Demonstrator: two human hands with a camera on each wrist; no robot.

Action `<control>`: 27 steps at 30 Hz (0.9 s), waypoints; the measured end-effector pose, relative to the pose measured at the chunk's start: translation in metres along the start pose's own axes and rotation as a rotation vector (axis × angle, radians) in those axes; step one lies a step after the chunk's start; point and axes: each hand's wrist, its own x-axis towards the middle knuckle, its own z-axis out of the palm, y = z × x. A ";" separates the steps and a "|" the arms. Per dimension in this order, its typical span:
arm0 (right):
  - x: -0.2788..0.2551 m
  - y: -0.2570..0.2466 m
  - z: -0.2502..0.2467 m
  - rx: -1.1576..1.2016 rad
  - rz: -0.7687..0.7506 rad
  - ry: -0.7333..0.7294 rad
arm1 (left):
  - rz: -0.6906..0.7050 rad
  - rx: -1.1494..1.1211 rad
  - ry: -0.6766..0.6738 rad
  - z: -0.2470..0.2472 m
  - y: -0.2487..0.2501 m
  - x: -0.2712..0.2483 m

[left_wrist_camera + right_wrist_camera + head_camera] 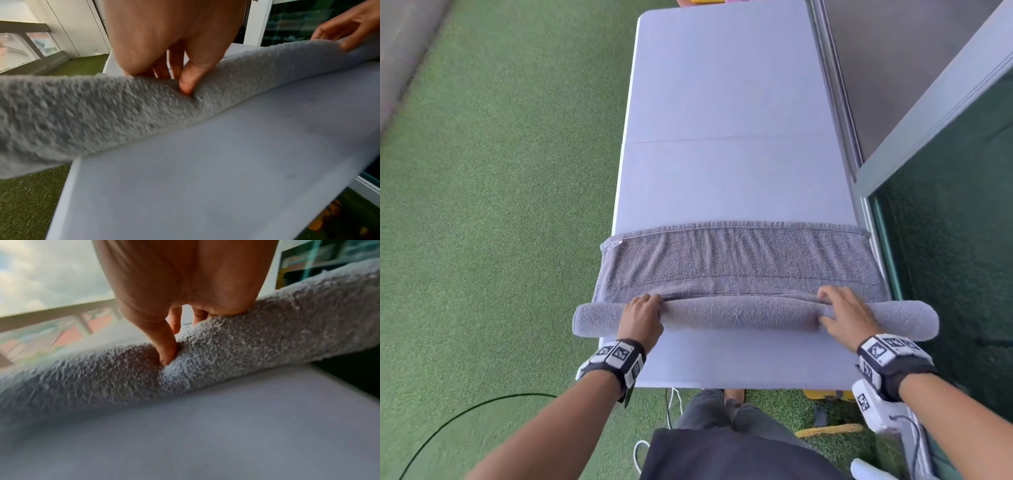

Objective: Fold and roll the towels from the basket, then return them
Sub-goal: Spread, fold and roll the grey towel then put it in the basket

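Green turf point(493, 205) fills the frame's left, a white table point(729, 102) the centre, glass doors point(945, 171) the right. The grey towel point(743, 270), half rolled, runs left-right near the bottom edge; left hand point(642, 317) and right hand point(844, 313) grip its roll.

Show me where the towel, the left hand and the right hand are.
towel point(739, 263): head view, the flat part not yet rolled.
left hand point(642, 315): head view, back of the hand gripping the roll.
right hand point(847, 313): head view, back of the hand gripping the roll.
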 end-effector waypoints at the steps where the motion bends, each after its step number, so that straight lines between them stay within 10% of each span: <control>1: 0.002 -0.001 -0.002 -0.028 0.041 0.024 | -0.008 0.008 0.026 0.001 0.001 0.003; 11: -0.013 -0.006 0.017 -0.056 -0.148 0.338 | 0.053 0.034 0.162 0.017 0.005 -0.020; 27: -0.023 -0.005 0.025 -0.140 -0.114 0.280 | 0.156 0.111 0.153 0.020 0.001 -0.022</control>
